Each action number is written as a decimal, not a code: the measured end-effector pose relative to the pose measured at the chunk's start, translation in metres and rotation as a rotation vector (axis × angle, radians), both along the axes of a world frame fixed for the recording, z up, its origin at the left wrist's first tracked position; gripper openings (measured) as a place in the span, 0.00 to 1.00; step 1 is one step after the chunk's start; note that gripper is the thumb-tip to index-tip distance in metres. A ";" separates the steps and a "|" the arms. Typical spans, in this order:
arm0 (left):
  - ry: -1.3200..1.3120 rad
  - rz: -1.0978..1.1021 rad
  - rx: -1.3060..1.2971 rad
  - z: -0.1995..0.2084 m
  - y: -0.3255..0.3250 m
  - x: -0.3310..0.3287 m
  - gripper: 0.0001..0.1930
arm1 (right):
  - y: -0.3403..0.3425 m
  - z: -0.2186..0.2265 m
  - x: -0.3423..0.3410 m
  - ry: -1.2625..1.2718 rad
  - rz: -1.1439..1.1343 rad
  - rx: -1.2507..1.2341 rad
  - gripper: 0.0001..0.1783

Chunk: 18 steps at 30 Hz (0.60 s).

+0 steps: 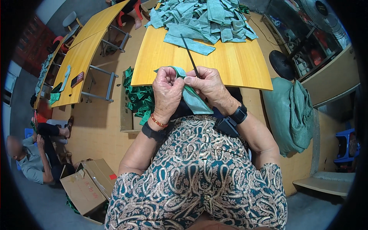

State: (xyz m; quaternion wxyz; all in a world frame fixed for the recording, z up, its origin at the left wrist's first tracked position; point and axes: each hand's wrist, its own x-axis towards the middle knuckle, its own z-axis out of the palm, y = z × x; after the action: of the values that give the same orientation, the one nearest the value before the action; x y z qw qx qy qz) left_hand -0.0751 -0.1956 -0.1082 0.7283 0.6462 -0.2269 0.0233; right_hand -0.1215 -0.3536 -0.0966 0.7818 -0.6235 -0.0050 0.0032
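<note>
My left hand pinches the upper end of a green fabric strip just in front of the table's near edge. The strip hangs down toward my lap, with a darker green face showing near the top. Close beside it, my right hand is closed around a thin black stick, which points up and away over the table. My right thumb also presses at the strip near the left fingers. The stick's lower end is hidden in my hand.
A heap of similar green fabric pieces covers the far part of the yellow table. Left of it stands a box of dark green pieces. At right are a big green sack and a fan. Another person sits far left.
</note>
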 end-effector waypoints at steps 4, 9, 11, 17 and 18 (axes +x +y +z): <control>0.010 -0.024 0.109 0.000 0.002 0.001 0.06 | 0.004 -0.003 -0.001 -0.073 -0.098 -0.015 0.09; 0.126 -0.027 0.214 -0.005 0.003 0.004 0.06 | 0.010 -0.001 0.005 -0.477 -0.339 -0.587 0.08; 0.319 -0.055 0.113 0.002 -0.002 -0.004 0.05 | 0.012 0.003 0.005 -0.522 -0.319 -0.615 0.08; 0.501 -0.194 -0.213 0.003 -0.005 -0.001 0.05 | 0.013 0.005 0.007 -0.328 -0.171 -0.303 0.08; 0.475 -0.168 -0.223 0.002 -0.005 0.000 0.06 | 0.011 0.014 0.002 -0.127 -0.069 -0.097 0.08</control>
State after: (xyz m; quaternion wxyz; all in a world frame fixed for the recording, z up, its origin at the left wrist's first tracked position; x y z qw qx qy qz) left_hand -0.0751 -0.2002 -0.1062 0.8271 0.5283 -0.0983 -0.1646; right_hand -0.1197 -0.3424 -0.0825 0.7485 -0.6593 -0.0330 -0.0628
